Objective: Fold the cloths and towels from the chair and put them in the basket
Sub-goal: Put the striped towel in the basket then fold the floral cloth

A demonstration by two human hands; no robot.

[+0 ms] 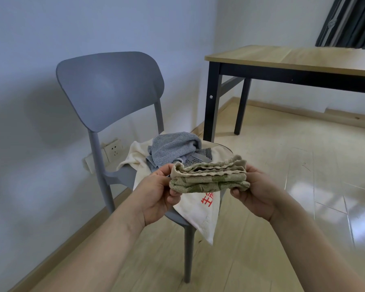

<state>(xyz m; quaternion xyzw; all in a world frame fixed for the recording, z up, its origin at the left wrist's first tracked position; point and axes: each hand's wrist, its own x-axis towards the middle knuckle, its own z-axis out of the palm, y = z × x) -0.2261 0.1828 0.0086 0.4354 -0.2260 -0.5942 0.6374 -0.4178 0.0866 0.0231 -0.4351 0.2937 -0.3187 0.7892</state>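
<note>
Green-and-beige terry, one folded cloth (209, 178), is held in the air just in front of the chair (110, 89), long axis running left to right. One end is pinched by the left hand (158, 192), the other by the right hand (253, 190). Three pieces are counted on the seat: grey towel (173, 148), cream cloth (198, 209), striped cloth (202, 154). No basket is in view.
</note>
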